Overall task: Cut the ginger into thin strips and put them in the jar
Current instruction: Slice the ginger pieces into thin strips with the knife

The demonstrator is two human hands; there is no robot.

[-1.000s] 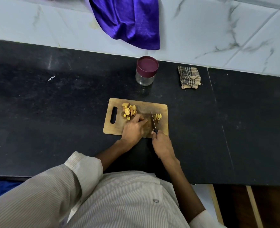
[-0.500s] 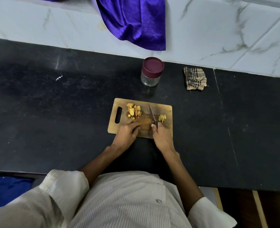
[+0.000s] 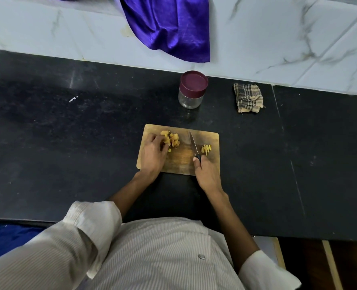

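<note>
Under left hand: ginger pile

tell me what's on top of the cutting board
Ginger pieces under the left hand, cut strips, and a knife held by the right hand. The hands cover part of the board.

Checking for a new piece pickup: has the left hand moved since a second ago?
Yes. The left hand went leftward across the cutting board, onto the ginger pile.

A folded checked cloth lies on the black counter, near the counter's back edge. Behind the counter rises a white marble wall, where a purple fabric hangs down.
</note>
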